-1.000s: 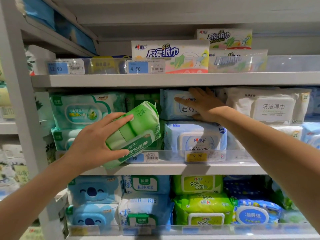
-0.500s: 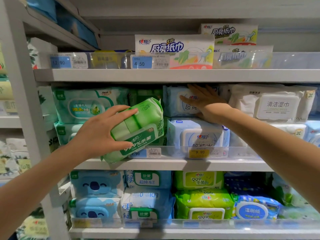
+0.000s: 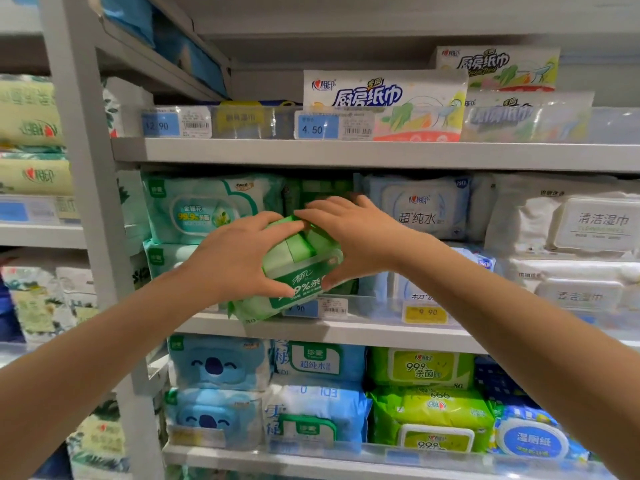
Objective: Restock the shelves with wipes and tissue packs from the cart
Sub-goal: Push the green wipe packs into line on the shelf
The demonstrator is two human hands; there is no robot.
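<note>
Both of our hands are clasping the green wipes pack [image 3: 298, 271]. Our left hand [image 3: 235, 261] is curling over its left end, fingers lying across the top and thumb pressing the printed face from below. Our right hand [image 3: 360, 240] is doing the same from the other side, fingers draping over the top edge and thumb tucking in at the lower right corner. We are judging that the two-handed hold is there because the pack is soft and bulging, and one hand alone would be letting it sag or twist on the way into a tight slot.

The pack is sitting between our palms, tilting with its left end low and its lidded face turning toward us. It is hanging just in front of the middle shelf [image 3: 381, 336], its lower end overlapping the clear front rail [image 3: 374, 304]; we cannot tell whether it is touching the rail. Behind it, the dark green packs [image 3: 322, 190] are showing in a narrow column between the teal packs [image 3: 207, 209] on the left and the pale blue packs [image 3: 419, 209] on the right. We are reading that column as the target, since the colours are matching. The pack is not yet resting on the shelf, so we are expecting to need a lift over the rail and a levelling before pushing in.
</note>
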